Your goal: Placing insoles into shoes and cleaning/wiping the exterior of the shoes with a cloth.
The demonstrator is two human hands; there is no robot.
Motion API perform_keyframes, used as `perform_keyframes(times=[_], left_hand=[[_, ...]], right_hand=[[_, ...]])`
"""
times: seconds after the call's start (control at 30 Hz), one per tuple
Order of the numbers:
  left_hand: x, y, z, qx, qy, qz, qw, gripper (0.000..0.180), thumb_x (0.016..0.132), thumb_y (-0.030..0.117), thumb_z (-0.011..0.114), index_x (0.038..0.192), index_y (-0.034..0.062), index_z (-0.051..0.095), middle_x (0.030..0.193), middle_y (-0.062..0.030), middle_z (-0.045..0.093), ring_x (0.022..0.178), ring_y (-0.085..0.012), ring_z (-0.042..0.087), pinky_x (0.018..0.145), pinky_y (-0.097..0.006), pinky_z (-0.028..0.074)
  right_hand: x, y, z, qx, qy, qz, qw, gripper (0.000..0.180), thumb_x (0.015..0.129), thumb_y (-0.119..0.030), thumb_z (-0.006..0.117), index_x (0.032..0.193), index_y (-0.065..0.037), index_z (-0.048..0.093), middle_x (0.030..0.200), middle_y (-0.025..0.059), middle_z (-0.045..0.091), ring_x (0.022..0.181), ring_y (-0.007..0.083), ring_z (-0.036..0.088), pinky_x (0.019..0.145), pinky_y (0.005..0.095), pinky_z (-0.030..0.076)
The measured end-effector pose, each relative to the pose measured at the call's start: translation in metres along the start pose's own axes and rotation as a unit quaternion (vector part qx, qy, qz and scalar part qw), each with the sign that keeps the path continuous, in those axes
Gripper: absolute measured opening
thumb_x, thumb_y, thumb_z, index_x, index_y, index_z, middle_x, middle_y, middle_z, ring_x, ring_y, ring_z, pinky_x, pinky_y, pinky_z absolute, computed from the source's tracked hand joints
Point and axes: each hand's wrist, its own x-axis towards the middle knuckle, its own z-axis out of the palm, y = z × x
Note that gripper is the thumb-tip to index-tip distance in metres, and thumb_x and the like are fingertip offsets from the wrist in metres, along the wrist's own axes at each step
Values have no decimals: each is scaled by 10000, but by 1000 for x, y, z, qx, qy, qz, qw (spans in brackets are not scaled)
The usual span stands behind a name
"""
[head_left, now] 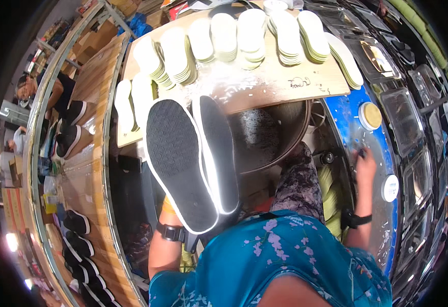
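Observation:
A pair of black shoes with white edges is held up in front of me, their dark soles facing me. The larger-looking shoe (175,148) shows a textured tread, and the other shoe (219,153) lies against its right side. My left hand (166,216) is closed on the pair from below, its fingers mostly hidden behind the soles. Over on the right, my right hand (367,166) is above the blue-edged bench, fingers closed around a small dark thing (361,153) that I cannot make out. Each wrist wears a black strap.
Several stacks of pale insoles (224,38) line a wooden board (285,89) ahead, over a round dark basin (265,133). A round tub (370,115) and a white lid (389,188) sit on the blue bench (346,107). Black shoes (76,222) stand on the left shelf; a person (63,94) is beyond.

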Motion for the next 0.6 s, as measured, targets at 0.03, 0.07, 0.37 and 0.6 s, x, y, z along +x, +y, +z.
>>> perform_keyframes(times=[0.03,0.07,0.37,0.6], left_hand=[[-2,3,-5,-6,8,-2,1000,479,859,167,554,1290,43,384,1166,-91,529,1011,-171,530,880,-309,436],[-4,6,-10,-11,17,-3,1000,478,858,167,556,1288,44,386,1161,-91,532,1006,-171,533,876,-309,438],[-3,-5,-14,-26,32,-46,998,470,848,166,571,1272,44,408,1117,-91,562,958,-172,559,841,-313,457],[90,-12,27,556,114,310,763,180,766,136,575,768,-44,576,686,-173,590,634,-325,569,609,-397,446]], right_hand=[[5,30,-9,-30,17,36,999,370,749,-187,564,1090,-43,547,896,235,620,873,350,608,759,389,458],[14,67,-12,-75,17,62,995,430,731,-218,592,1111,-28,527,935,251,606,915,357,594,799,394,445],[34,82,-49,-352,-91,118,924,454,700,-280,619,1087,-49,563,936,238,610,894,377,587,785,441,460],[11,-94,-8,73,-259,-120,956,417,711,-129,658,1105,-36,556,718,94,609,655,163,584,588,300,456]])
